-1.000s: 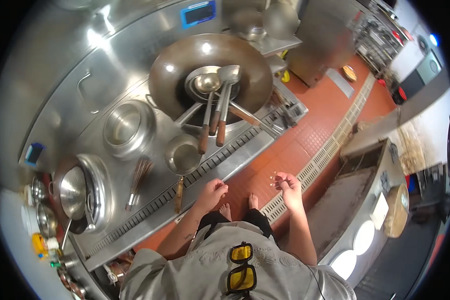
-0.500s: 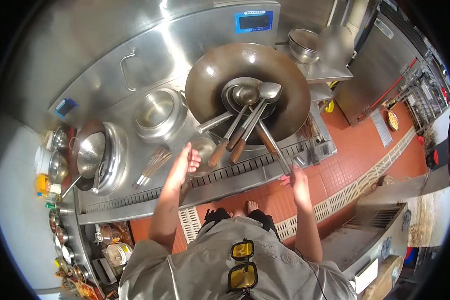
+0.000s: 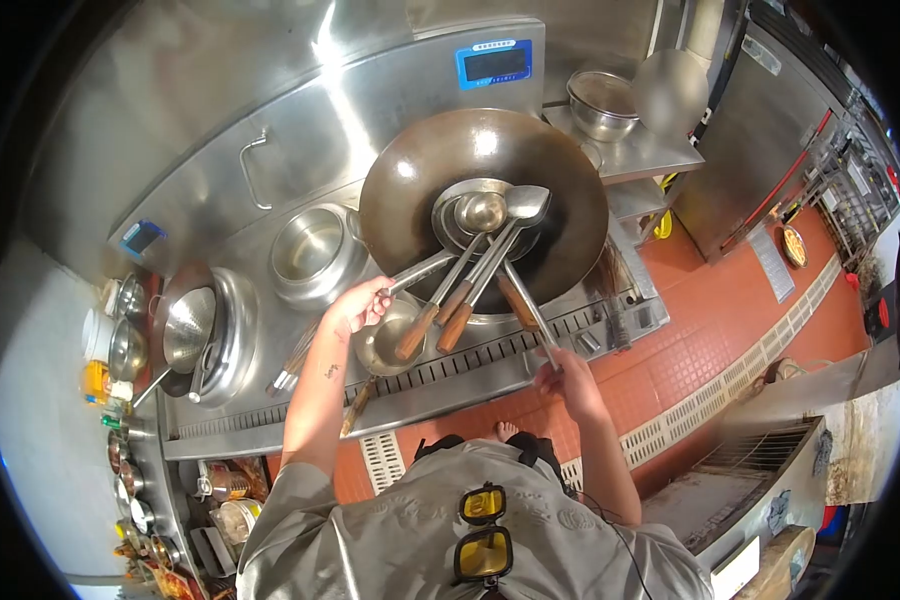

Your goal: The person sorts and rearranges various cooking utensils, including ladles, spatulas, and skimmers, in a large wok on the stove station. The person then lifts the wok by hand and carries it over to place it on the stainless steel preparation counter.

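Note:
A large dark wok [image 3: 390, 175] holds a round metal pan-like utensil [image 3: 442, 213] with a ladle [image 3: 482, 212] and a wok spatula [image 3: 528, 203] lying over it. My left hand [image 3: 362, 306] is closed around the end of the round utensil's thick metal handle [image 3: 420, 272]. My right hand [image 3: 570, 386] is closed at the lower end of a long metal handle [image 3: 542, 325], whose head is hidden under the other tools. Several wooden grips [image 3: 456, 328] rest over the wok's near rim. Below my left hand sits a metal bowl-shaped ladle [image 3: 388, 345].
A metal pot [image 3: 315, 250] stands left of the wok, beside a bamboo whisk [image 3: 295, 365]. Further left, a perforated strainer [image 3: 190, 325] rests on another pan. A slotted drain [image 3: 480, 361] runs along the counter's front. A covered steel bowl [image 3: 602, 105] stands at back right.
My left hand has moved up and closed on the thick handle. My right hand has shifted left and closed on the long handle. The view has tilted slightly.

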The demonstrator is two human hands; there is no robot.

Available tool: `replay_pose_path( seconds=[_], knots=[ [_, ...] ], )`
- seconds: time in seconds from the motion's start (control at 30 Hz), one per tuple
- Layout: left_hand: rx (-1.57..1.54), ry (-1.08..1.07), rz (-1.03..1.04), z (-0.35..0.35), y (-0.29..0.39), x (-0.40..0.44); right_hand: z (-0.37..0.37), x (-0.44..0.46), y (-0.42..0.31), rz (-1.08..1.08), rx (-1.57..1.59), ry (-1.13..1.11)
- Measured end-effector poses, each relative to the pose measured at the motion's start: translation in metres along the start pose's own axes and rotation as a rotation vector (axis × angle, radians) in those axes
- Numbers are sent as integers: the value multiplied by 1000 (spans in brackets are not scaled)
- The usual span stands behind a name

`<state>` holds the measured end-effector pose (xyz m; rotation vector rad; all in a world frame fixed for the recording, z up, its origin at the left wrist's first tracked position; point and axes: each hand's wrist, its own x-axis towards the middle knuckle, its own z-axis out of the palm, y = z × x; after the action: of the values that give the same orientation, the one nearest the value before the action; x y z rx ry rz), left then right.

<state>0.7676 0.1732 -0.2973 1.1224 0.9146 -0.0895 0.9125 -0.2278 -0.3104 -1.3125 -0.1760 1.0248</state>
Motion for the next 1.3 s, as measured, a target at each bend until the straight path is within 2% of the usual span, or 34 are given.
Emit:
replay_pose_path(
  seconds=[0.2, 0.3, 0.4, 0.5, 0.8, 1.1, 1.3],
  knots=[
    [-178, -238, -116, 15, 12, -4, -7, 1, -4, 9, 3, 28],
    [-281, -270, -189, 15, 11, 5, -11, 3, -5, 8, -44, 23],
    [-409, -483, -221, 8, 8, 16, -10, 2, -9, 20, -37, 17],
    [-357, -435, -205, 11, 11, 12, -12, 4, -7, 29, -28, 13],
    [-509, -509, -186, 30, 2, 2, -18, 10, 25, -33, 119, -120],
    [-553, -452, -164, 67, -11, -15, 28, 35, 35, 230, 132, -362],
    [-516, -397, -109, 72, -21, -24, 77, 68, 24, 331, 466, -576]
  ],
)
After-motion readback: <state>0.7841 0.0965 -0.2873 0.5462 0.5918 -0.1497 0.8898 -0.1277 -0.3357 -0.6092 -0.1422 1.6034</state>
